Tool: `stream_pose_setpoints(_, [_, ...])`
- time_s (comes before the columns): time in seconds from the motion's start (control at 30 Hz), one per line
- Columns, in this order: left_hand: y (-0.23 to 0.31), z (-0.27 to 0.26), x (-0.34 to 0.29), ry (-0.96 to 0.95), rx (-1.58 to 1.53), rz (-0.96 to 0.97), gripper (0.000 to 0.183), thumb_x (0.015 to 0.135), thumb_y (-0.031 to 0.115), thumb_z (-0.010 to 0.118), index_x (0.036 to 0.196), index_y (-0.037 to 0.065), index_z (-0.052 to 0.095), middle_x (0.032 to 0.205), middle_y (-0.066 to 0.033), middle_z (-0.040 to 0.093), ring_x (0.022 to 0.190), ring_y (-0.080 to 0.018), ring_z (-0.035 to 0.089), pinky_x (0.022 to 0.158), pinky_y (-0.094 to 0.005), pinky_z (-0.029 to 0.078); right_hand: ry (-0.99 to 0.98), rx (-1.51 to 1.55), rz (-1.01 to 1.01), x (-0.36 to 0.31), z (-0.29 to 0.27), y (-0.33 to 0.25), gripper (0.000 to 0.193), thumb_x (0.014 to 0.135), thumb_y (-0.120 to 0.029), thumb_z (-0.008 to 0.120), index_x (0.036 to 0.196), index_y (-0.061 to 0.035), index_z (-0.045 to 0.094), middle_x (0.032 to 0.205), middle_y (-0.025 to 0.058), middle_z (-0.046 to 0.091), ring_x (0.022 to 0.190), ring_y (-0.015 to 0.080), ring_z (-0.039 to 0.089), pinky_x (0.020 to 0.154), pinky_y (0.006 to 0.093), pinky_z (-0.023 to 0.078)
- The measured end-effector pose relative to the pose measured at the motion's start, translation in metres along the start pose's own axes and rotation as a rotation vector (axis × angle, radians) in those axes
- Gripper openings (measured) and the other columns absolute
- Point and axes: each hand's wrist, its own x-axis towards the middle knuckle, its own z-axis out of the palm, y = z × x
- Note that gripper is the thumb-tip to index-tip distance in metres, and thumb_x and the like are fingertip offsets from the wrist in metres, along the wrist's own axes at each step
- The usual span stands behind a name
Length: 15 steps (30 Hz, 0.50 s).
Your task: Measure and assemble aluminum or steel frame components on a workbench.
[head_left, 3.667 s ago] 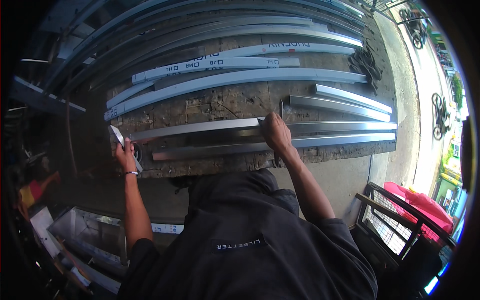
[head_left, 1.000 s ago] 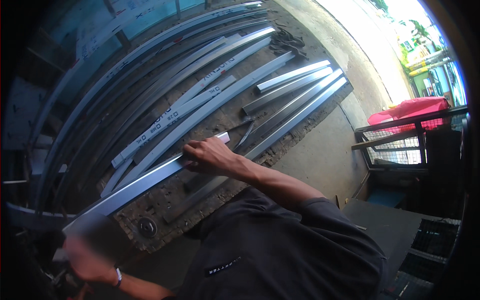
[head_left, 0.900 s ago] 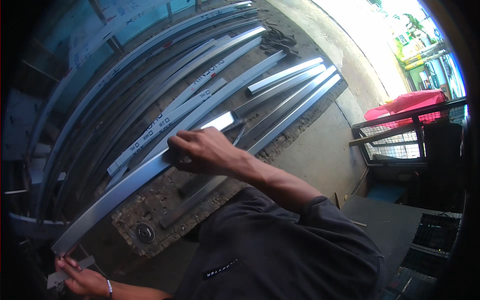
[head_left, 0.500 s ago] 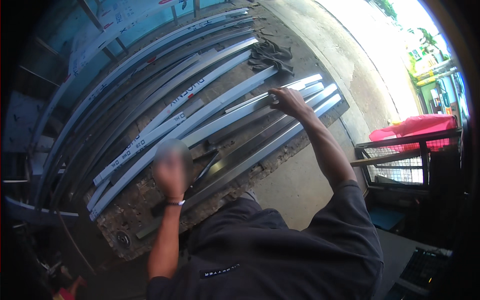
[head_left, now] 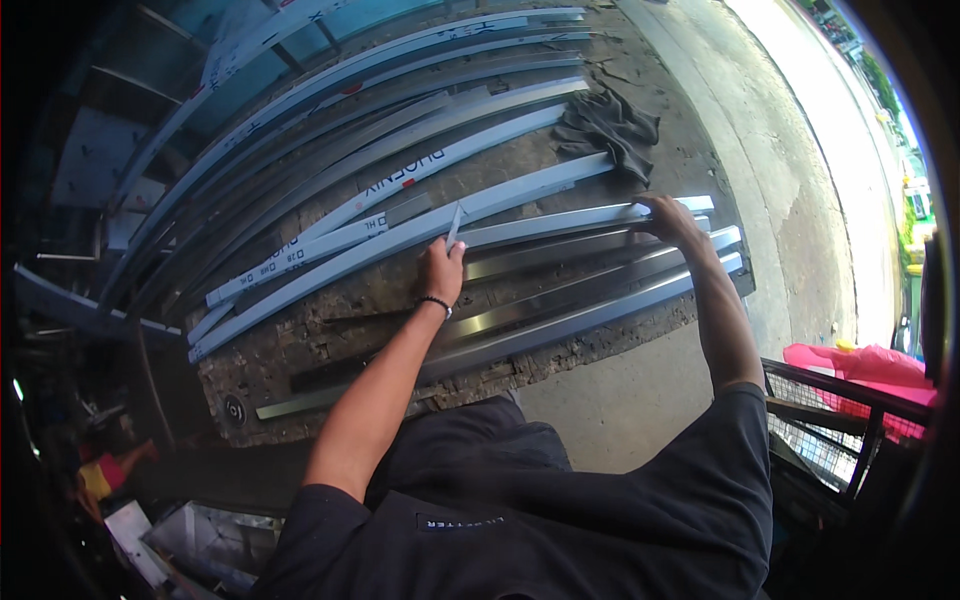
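Forearms come out of a dark shirt (head_left: pixel 590 530), and just past the left wrist's dark bracelet (head_left: pixel 435 304) we have the left hand (head_left: pixel 442 272), fingers closed on a flat metal piece (head_left: pixel 455 228) that points up and away from the knuckles. Over on the other side, the right hand (head_left: pixel 672 220) is clamped across a pale metal bar (head_left: pixel 560 224), thumb and fingers curled over it near its right end; how firm that hold is, I can't tell. That bar spans between the two hands, its left end right at the left hand, touching or not unclear. On the person's side of both hands, a long steel bar (head_left: pixel 660 292) lies along the edge of a worn wooden table (head_left: pixel 330 335), and down to the left of the left hand sits a dark round disc (head_left: pixel 230 410). Just beyond the left hand, a long film-covered tube (head_left: pixel 400 240) runs slantwise, with more tubes stacked past it. Beyond the right hand, a dark cloth (head_left: pixel 610 125) lies crumpled, and farther out to its right stretches a sunlit road (head_left: pixel 800 130).
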Motion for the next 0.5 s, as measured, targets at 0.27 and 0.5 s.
stream_pose_setpoints(0.27, [0.035, -0.012, 0.001, -0.042, 0.156, 0.178, 0.020, 0.094, 0.016, 0.063, 0.090, -0.004, 0.062, 0.083, -0.0267, 0.067, 0.083, -0.0485, 0.065, 0.071, -0.0522, 0.051, 0.011, 0.077, 0.073, -0.010, 0.000, 0.028, 0.055, 0.086, -0.038, 0.078, 0.132, -0.0098, 0.064, 0.102, 0.0216, 0.073, 0.095, 0.0409, 0.071, 0.083, 0.0488, 0.054])
stream_pose_setpoints(0.5, [-0.026, -0.160, -0.049, 0.081, -0.266, -0.226, 0.023, 0.101, 0.021, 0.060, 0.094, -0.001, 0.065, 0.078, -0.0069, 0.071, 0.051, -0.0112, 0.057, 0.047, -0.0294, 0.042, 0.435, 0.330, -0.205, 0.007, 0.029, -0.132, 0.029, 0.092, -0.031, 0.071, 0.110, -0.0090, 0.063, 0.095, 0.0174, 0.071, 0.089, 0.0388, 0.069, 0.076, 0.0454, 0.054])
